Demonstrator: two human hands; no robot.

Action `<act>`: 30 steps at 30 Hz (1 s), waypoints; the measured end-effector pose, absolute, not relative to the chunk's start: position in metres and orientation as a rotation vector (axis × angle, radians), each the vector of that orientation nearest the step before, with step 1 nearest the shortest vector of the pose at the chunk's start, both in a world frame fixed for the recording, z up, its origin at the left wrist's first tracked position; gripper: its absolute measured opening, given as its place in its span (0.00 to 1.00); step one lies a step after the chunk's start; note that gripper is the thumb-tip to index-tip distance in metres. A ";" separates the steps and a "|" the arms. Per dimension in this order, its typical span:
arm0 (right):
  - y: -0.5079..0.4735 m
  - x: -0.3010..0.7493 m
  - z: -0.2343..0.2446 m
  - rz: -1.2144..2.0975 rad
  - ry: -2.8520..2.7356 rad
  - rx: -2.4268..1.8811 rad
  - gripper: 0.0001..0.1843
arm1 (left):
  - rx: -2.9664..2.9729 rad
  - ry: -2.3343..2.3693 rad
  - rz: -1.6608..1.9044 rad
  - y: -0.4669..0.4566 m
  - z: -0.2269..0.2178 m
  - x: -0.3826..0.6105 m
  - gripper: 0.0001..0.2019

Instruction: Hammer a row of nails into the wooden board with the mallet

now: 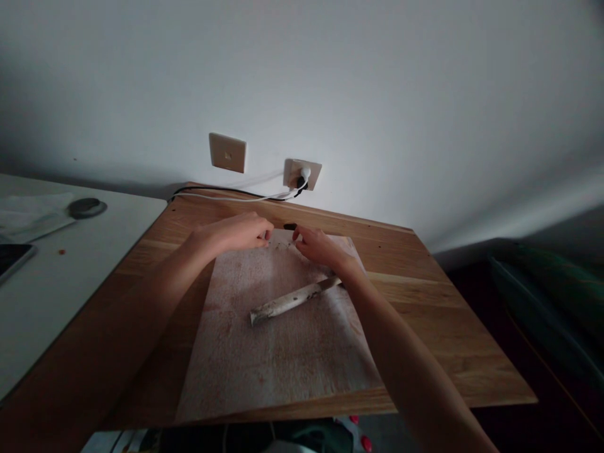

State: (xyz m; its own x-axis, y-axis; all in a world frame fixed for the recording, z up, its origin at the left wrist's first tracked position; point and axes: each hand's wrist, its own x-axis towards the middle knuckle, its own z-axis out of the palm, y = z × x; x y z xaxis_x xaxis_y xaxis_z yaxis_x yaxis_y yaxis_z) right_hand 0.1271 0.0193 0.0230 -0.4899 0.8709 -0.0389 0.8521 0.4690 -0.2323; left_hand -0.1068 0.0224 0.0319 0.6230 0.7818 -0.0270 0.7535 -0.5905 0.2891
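My left hand (248, 231) is over the far edge of a pale, reddish-mottled sheet (245, 365), its fingers curled closed. Facing it, my right hand (315, 244) has its thumb and fingers drawn together low over the same sheet. Whatever either hand holds is too small or hidden to make out. Small dark crumbs (282, 245) lie on the sheet between the fingertips. A small dark object (290, 226) sits just beyond the right fingertips. Across the sheet lies a long whitish stick-like thing (287, 302) with dark stains, its darker far end running toward my right wrist.
The sheet rests on a wooden tabletop (425, 314) against a white wall. A plugged-in socket (315, 175) and cables (226, 192) are at the back. On the left, a white table (56, 283) bears a grey round object (85, 208) and a dark device (12, 257).
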 end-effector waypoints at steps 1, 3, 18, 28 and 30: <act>0.020 0.127 0.022 0.343 -2.614 -1.535 0.17 | 2.570 1.223 0.163 0.022 0.032 -0.106 0.07; 0.021 0.127 0.021 0.348 -2.604 -1.529 0.18 | 2.577 1.178 0.188 0.021 0.030 -0.104 0.10; 0.027 0.137 0.022 0.487 -2.594 -1.538 0.20 | 2.492 1.159 0.221 0.013 0.039 -0.095 0.07; 0.022 0.133 0.019 0.393 -2.556 -1.563 0.21 | 2.436 1.245 -0.007 0.009 0.029 -0.086 0.06; 0.021 0.133 0.020 0.402 -2.571 -1.549 0.22 | 2.446 1.279 0.009 0.009 0.030 -0.087 0.08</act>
